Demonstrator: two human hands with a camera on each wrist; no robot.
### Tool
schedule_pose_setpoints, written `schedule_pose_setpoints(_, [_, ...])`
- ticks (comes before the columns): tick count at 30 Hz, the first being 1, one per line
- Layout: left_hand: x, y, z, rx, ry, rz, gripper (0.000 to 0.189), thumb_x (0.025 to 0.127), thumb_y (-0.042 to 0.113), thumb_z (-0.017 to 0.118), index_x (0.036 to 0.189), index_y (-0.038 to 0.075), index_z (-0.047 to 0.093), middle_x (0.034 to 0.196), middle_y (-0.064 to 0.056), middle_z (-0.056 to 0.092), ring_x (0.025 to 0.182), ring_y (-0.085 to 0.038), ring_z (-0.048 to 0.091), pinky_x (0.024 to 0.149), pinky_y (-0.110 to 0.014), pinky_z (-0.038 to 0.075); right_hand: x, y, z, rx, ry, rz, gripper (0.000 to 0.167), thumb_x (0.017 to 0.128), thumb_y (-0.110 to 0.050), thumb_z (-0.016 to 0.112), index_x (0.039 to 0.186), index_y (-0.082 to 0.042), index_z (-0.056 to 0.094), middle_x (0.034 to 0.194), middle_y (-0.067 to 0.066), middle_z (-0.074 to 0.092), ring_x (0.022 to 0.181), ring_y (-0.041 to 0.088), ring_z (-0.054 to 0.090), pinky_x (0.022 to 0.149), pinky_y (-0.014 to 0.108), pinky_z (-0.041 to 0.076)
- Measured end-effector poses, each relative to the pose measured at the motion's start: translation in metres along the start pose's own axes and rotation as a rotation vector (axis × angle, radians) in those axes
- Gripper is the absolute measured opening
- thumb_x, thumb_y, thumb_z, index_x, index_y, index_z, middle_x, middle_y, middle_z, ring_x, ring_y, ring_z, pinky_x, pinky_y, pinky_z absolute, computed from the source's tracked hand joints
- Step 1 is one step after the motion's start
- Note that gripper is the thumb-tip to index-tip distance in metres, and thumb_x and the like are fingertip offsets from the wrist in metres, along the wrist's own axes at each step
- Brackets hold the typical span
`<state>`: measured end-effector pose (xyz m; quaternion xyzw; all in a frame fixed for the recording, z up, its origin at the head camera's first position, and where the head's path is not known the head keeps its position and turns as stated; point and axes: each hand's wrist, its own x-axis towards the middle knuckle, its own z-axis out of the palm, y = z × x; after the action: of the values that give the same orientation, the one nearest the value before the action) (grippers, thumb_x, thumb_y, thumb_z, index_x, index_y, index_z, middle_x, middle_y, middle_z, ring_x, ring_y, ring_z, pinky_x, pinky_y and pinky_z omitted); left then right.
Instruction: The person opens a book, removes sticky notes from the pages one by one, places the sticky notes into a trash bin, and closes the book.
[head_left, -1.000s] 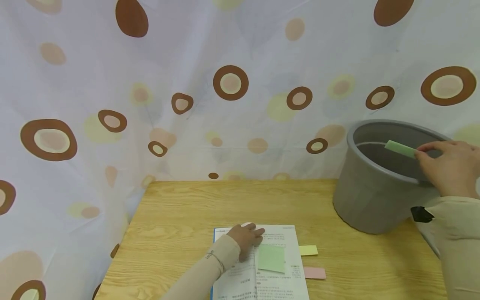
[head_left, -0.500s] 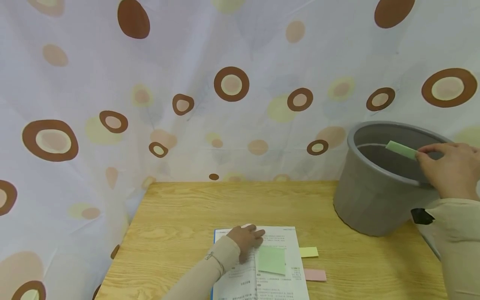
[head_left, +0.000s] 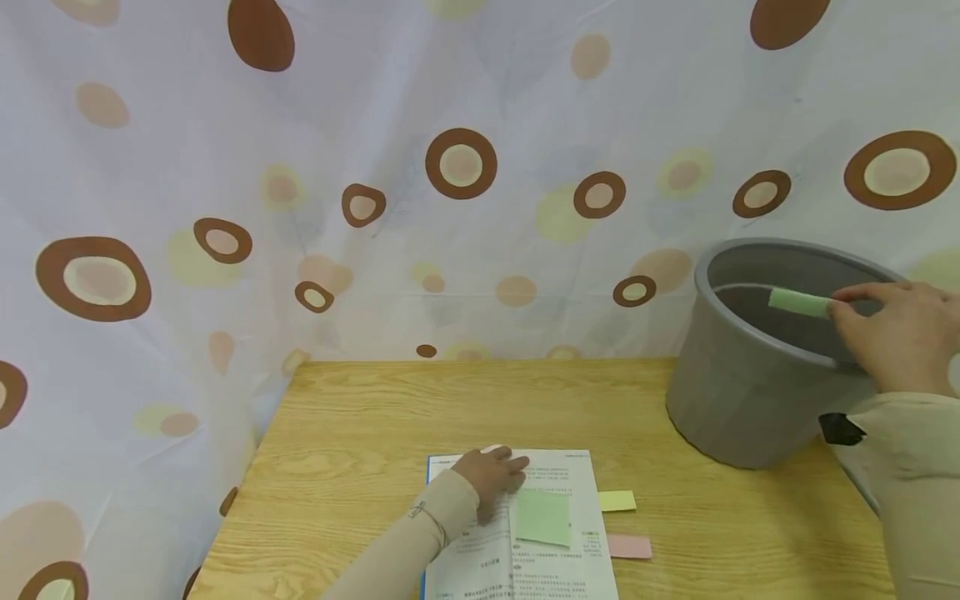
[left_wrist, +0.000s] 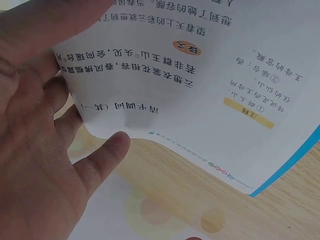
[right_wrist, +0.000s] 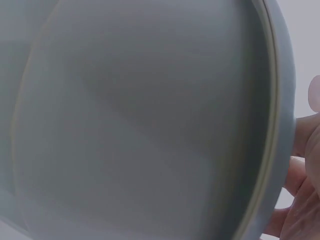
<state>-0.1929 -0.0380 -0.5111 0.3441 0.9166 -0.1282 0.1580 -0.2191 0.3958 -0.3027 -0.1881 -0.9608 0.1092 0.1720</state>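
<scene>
An open printed book (head_left: 573, 575) lies at the table's near edge in the head view, with a green sticky note (head_left: 543, 518) on its right page. My left hand (head_left: 491, 479) rests over the book's inner margin, fingers loosely extended. Up close in the left wrist view, that hand (left_wrist: 35, 150) touches a curved page (left_wrist: 210, 105). On the right, my right hand (head_left: 903, 333) pinches a green sticky note (head_left: 799, 302) by one end, above the mouth of a grey bin (head_left: 738, 404). The bin's wall fills the right wrist view; the pinched note is hidden there.
A yellow tab (head_left: 618, 501) and a pink tab (head_left: 630, 546) stick out from the book's right edge. The bin stands at the right of the wooden table (head_left: 360, 417). A patterned curtain (head_left: 450, 267) hangs behind and along the left side.
The pinched green note has turned slightly, lying more level with its free end a little lower. Both hands stay almost where they were; the head view shifts only slightly.
</scene>
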Motion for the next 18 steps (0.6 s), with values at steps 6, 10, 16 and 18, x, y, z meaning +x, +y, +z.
schedule_pose_setpoints(6, [-0.001,-0.001,-0.001,0.020,-0.001,0.000,0.086,0.072,0.029,0.086,0.146,0.041,0.044,0.161,0.024,0.029,0.151,-0.007,0.030,0.116,-0.037,0.044,-0.002,-0.004,-0.001,-0.014,-0.012,-0.008,0.041,0.103,-0.029,0.043,0.125,0.003,0.054,0.141,0.037,0.040,0.136,0.061,0.023,0.121,0.067,0.007])
schedule_pose_setpoints(10, [-0.001,-0.001,0.000,0.023,-0.004,-0.002,0.085,0.073,0.029,0.085,0.147,0.041,0.044,0.161,0.024,0.029,0.151,-0.007,0.029,0.116,-0.037,0.043,-0.004,-0.005,-0.001,0.018,0.008,-0.027,0.041,0.103,-0.029,0.043,0.125,0.004,0.054,0.139,0.039,0.040,0.137,0.060,0.023,0.120,0.067,0.006])
schedule_pose_setpoints(16, [0.001,-0.001,0.002,0.042,0.002,-0.003,0.085,0.074,0.031,0.085,0.147,0.041,0.044,0.161,0.024,0.029,0.151,-0.007,0.030,0.115,-0.035,0.045,-0.011,-0.010,-0.003,0.111,0.021,-0.017,0.046,0.102,-0.034,0.040,0.128,0.003,0.052,0.148,0.038,0.032,0.142,0.062,0.013,0.116,0.074,0.004])
schedule_pose_setpoints(18, [0.002,-0.001,0.004,0.039,0.003,-0.002,0.085,0.073,0.031,0.085,0.147,0.041,0.044,0.161,0.024,0.029,0.150,-0.007,0.030,0.115,-0.035,0.045,-0.015,-0.013,-0.005,0.131,0.040,-0.019,0.047,0.102,-0.034,0.040,0.128,0.003,0.052,0.149,0.037,0.031,0.143,0.062,0.011,0.116,0.074,0.003])
